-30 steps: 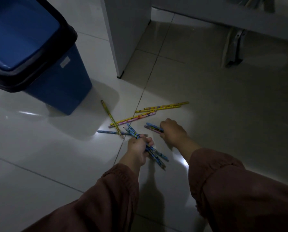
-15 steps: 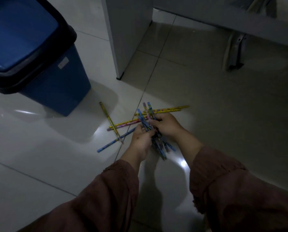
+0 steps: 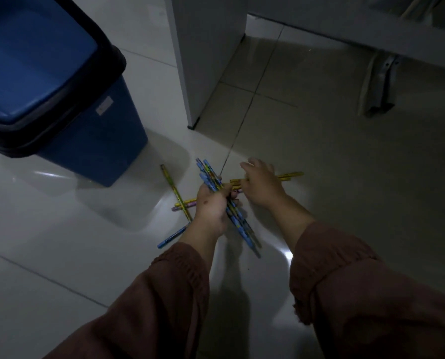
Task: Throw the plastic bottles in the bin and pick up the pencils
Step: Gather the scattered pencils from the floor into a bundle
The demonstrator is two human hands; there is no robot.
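Observation:
My left hand (image 3: 211, 208) is closed around a bundle of blue pencils (image 3: 242, 225) that sticks out above and below the fist. My right hand (image 3: 261, 185) hovers just right of it, fingers spread, over two yellow pencils (image 3: 292, 175) lying on the floor. Whether it touches them I cannot tell. More pencils lie loose on the tiles: a yellow one (image 3: 173, 189), a pink one (image 3: 181, 208) and a blue one (image 3: 172, 237). The blue bin (image 3: 92, 141) with a black rim and blue lid stands at the upper left. No plastic bottle is in view.
A white cabinet panel (image 3: 206, 60) stands on the tiled floor behind the pencils. A metal furniture leg (image 3: 379, 86) is at the upper right. My brown sleeves fill the bottom of the view. The room is dim.
My right hand let go of the bundle in the left hand and moved right, over the yellow pencils. The left hand keeps its hold on the blue pencils.

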